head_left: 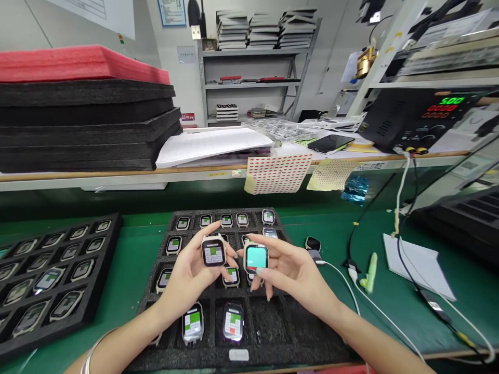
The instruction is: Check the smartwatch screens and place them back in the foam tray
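My left hand [195,265] grips a smartwatch case [214,252] without a strap, its lit screen showing white and green blocks. Beside it, my right hand [290,267] holds a second strapless smartwatch [256,256] by its edges; its screen is mostly turquoise with a red strip low down, and the thumb touches its lower edge. Both hands are above a black foam tray [268,324], whose pockets hold several more watches with lit screens, such as a watch [233,322] near the front. The hands hide some middle pockets.
A second foam tray [102,270] of watches lies left. At right are a small watch [313,243], white cables [374,306], a green pen-like tool [371,272] and white paper [419,265]. Behind, a shelf edge carries black foam sheets [78,124], a phone [330,143] and a power supply [421,119].
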Motion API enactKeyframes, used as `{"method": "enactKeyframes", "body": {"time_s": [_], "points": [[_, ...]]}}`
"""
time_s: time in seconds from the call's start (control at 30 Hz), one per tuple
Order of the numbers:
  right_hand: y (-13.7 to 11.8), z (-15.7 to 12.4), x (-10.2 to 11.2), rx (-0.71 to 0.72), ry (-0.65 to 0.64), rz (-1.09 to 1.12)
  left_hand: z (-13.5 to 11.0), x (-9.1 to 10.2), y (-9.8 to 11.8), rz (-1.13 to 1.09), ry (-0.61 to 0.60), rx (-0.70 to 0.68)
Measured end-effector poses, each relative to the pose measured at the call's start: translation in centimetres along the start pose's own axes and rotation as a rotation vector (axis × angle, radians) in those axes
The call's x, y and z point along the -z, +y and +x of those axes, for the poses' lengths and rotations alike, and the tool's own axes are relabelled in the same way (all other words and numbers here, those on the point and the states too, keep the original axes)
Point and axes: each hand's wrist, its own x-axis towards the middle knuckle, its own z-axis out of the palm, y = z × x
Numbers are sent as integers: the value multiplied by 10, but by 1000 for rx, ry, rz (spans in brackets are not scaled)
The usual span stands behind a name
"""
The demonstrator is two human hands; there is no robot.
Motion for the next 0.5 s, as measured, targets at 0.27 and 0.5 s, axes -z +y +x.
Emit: {"method": "enactKeyframes", "body": {"time_s": [0.27, 0.5], "points": [[-1, -10, 6, -18, -73, -64, -1, -6, -1, -15, 27, 31], [-2, -24, 16, -70, -34, -94, -5, -4, -7, -35, -43, 117]]}}
